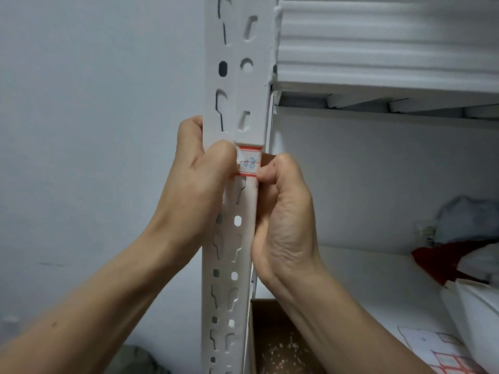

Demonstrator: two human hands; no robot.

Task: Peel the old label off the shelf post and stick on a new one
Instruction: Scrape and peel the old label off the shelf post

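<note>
Hands flank the white shelf post (232,238): left hand (199,168) and right hand (283,201) each close a grip on opposite edges of the red-bordered label (249,163). Below, a cardboard box (272,346) holds pale scraps.

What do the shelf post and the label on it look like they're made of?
Shelf post: likely painted metal, with a smooth white matte coat and punched keyhole slots. Label: seemingly paper sticker, white and red-bordered with handwritten blue ink, pinched at both sides.
</note>
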